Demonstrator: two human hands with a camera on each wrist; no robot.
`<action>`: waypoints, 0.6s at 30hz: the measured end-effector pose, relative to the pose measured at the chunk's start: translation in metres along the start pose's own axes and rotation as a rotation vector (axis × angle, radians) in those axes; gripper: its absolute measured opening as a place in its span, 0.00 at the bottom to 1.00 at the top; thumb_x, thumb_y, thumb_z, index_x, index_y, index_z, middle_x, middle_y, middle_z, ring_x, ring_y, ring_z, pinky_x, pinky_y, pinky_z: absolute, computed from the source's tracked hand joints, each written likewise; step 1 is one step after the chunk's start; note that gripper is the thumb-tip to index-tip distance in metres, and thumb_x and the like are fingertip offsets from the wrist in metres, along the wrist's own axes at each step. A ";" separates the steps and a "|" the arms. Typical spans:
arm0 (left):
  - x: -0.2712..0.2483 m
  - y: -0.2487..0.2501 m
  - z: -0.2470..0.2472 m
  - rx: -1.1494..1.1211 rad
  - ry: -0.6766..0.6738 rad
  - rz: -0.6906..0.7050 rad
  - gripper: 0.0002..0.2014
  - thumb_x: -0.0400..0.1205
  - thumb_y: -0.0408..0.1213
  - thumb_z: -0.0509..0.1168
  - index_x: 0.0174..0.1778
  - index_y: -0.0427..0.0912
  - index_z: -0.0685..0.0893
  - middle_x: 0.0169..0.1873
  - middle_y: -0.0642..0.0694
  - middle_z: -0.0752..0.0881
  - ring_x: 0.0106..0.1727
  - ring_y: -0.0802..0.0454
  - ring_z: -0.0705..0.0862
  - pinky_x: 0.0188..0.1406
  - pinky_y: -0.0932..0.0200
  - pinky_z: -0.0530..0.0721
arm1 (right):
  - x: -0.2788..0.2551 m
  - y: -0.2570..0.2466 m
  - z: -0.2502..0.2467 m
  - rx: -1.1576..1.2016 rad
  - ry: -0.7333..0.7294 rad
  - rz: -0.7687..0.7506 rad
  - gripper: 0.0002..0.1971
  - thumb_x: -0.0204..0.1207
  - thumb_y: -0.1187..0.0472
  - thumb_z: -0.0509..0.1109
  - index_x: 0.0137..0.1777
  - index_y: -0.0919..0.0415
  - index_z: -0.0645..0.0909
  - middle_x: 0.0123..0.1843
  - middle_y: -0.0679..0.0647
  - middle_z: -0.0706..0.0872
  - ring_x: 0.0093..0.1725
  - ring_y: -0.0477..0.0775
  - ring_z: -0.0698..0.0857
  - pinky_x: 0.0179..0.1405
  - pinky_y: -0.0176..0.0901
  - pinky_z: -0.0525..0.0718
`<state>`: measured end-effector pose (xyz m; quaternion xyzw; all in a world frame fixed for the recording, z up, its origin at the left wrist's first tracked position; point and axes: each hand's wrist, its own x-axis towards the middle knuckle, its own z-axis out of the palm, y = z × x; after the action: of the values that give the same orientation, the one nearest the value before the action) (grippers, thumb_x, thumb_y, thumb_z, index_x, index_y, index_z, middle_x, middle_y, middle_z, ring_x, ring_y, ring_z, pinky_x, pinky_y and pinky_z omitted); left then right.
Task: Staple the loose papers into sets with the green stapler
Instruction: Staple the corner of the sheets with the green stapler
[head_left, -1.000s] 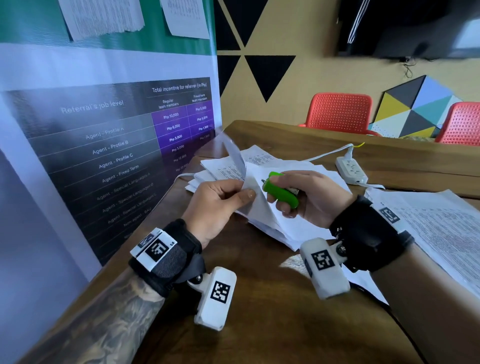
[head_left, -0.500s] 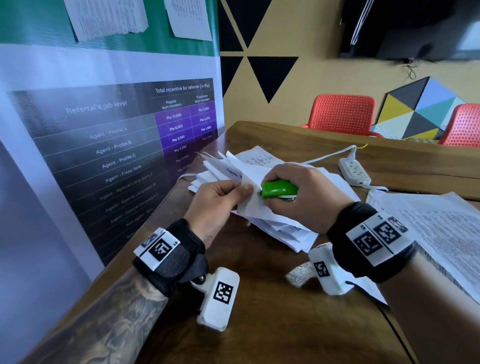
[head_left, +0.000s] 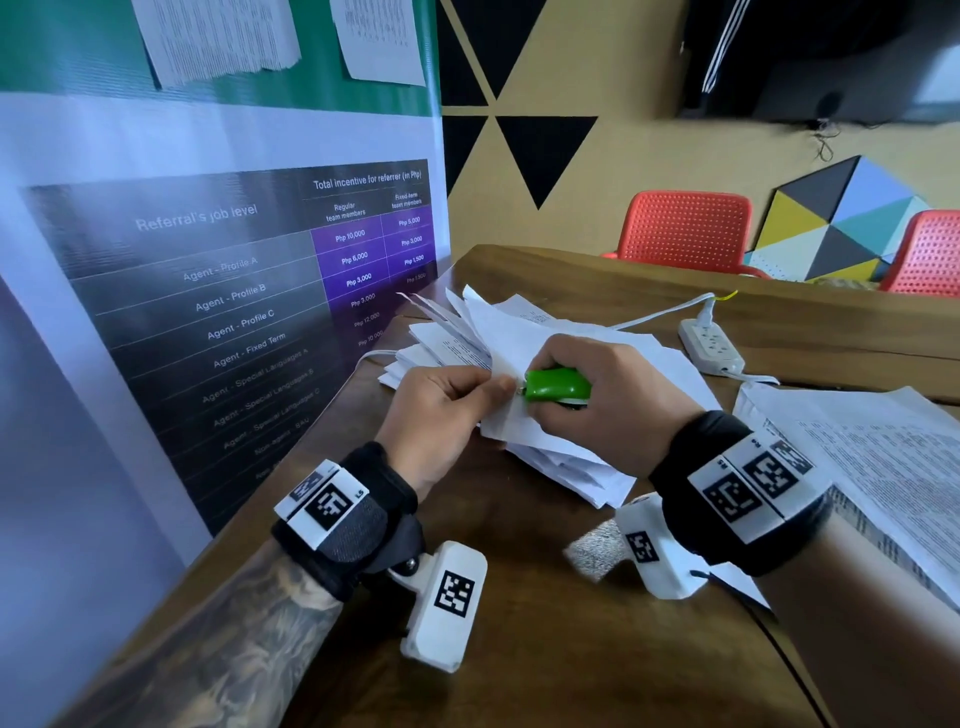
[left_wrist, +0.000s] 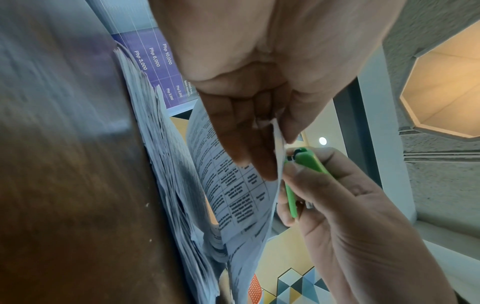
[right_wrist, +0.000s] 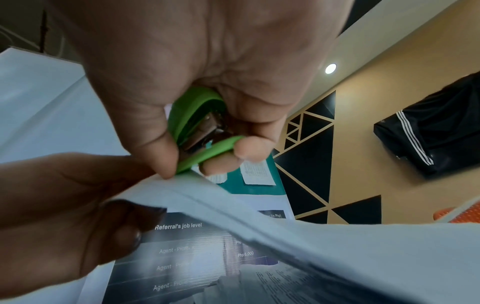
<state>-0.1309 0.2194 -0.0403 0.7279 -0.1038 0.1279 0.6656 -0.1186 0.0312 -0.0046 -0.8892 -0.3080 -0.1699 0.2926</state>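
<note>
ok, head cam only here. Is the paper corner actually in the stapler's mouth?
Observer: Left wrist cam: the nose of the stapler meets the edge of the papers. How deep it sits, I cannot tell.
Operator: Squeezed?
Observer: Right wrist cam: no. The right hand grips both green arms, but they stand apart, with the metal part showing between them.
Operator: Left grip?
Observer: Left wrist cam: the left hand pinches the corner between thumb and fingers, right beside the nose.
</note>
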 end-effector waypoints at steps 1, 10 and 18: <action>0.000 0.000 0.000 -0.007 0.006 -0.004 0.08 0.81 0.39 0.74 0.41 0.40 0.94 0.42 0.29 0.91 0.42 0.37 0.86 0.52 0.22 0.84 | 0.000 -0.001 0.001 -0.021 0.004 -0.029 0.08 0.71 0.59 0.76 0.47 0.51 0.82 0.41 0.43 0.83 0.41 0.47 0.80 0.41 0.41 0.78; 0.002 0.006 0.001 -0.222 0.008 -0.169 0.09 0.80 0.34 0.72 0.37 0.39 0.94 0.39 0.34 0.91 0.38 0.41 0.85 0.42 0.44 0.90 | 0.003 -0.007 0.002 -0.254 0.028 -0.278 0.13 0.70 0.68 0.74 0.53 0.57 0.83 0.53 0.53 0.82 0.49 0.60 0.82 0.45 0.54 0.83; -0.001 0.005 0.001 -0.096 -0.010 -0.070 0.08 0.82 0.35 0.71 0.41 0.38 0.94 0.41 0.30 0.92 0.35 0.38 0.88 0.36 0.47 0.91 | 0.001 -0.003 -0.001 -0.077 0.055 -0.131 0.09 0.71 0.59 0.74 0.49 0.51 0.81 0.44 0.45 0.82 0.42 0.52 0.80 0.43 0.53 0.82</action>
<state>-0.1332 0.2180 -0.0362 0.6990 -0.0879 0.0957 0.7032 -0.1199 0.0332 -0.0025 -0.8728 -0.3505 -0.2245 0.2548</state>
